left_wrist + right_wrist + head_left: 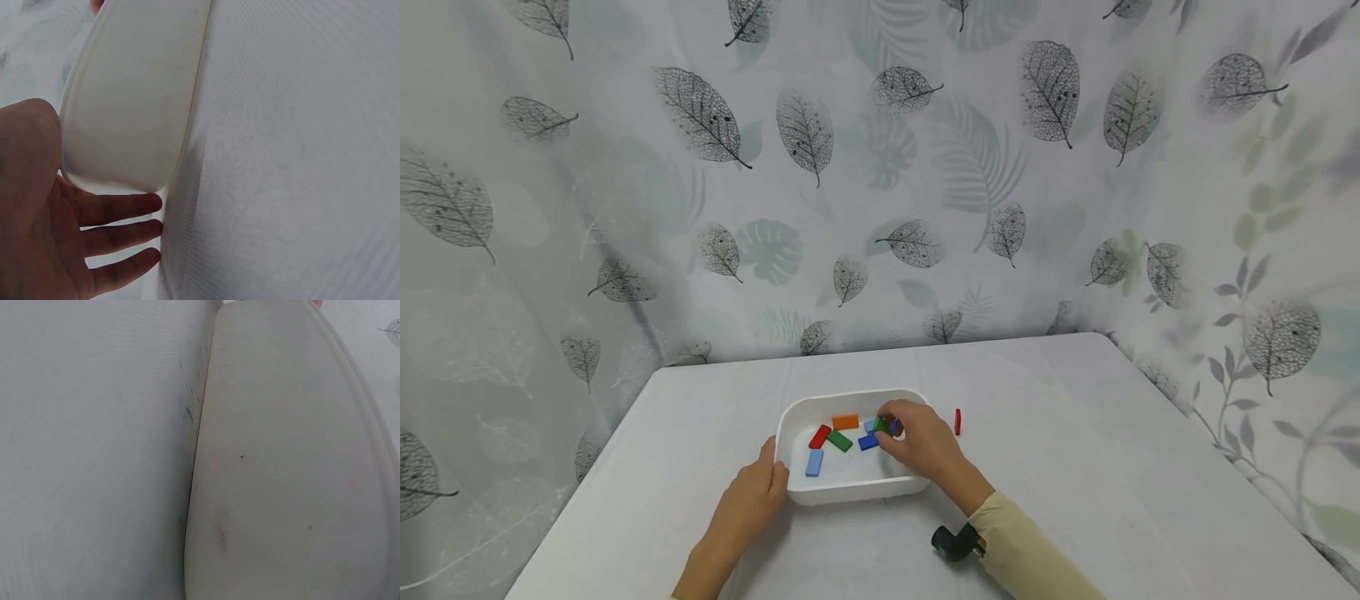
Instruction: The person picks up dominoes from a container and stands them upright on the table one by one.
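A white tray [857, 477] lies on the table with several small coloured blocks inside. My left hand [751, 492] holds its left end, the thumb at the rim; in the left wrist view the other fingers extend along and below the tray's end [125, 137]. Over the tray's right part, my right hand [921, 442] pinches a green block [882, 426]. A blue piece [894, 427] shows by those fingertips; whether it is held too is unclear. Nearby in the tray lie a dark blue block [868, 442] and a partly hidden light blue block [870, 426]. The right wrist view shows only the tray's outer wall [281, 450] and table.
Further left in the tray are an orange block [846, 422], a red block [820, 436], another green block [839, 441] and a light blue block [814, 462]. Outside, a red block [957, 422] stands right of the tray. A leaf-patterned curtain [880, 183] hangs behind the table [1075, 467].
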Available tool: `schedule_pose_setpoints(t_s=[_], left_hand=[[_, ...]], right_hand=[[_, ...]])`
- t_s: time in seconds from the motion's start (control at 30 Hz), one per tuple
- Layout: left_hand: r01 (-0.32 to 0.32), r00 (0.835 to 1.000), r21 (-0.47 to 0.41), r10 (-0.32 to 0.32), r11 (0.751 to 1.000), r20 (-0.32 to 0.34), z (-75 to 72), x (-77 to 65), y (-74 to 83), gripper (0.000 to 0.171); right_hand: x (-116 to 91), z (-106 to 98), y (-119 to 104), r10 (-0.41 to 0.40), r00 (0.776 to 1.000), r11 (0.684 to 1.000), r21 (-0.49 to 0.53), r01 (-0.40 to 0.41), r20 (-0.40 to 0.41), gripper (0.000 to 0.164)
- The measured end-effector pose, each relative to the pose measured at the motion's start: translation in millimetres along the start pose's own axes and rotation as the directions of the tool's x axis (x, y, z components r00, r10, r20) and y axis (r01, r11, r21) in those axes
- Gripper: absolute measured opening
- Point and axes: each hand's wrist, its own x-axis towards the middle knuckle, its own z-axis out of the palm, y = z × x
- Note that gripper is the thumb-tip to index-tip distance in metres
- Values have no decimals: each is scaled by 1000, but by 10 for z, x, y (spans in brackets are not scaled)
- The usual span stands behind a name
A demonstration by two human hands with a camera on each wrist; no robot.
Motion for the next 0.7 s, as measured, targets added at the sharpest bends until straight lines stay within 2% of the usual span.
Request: schedule_pose_setpoints(t_s=[0.2,0.43,0.7], left_hand=[[5,1000,-2,-5,1000,2,17,8,-3,49],[1,1000,17,-1,1000,5,-14,11,8,50],[2,1000,16,-3,1000,16,-11,18,16,50]], right_hand=[[-5,-38,30,-4,999,999,32,5,-35,27],[13,-98,74,-26,989,995,87,39,-145,23],[-13,-227,81,-35,980,992,110,57,-194,23]])
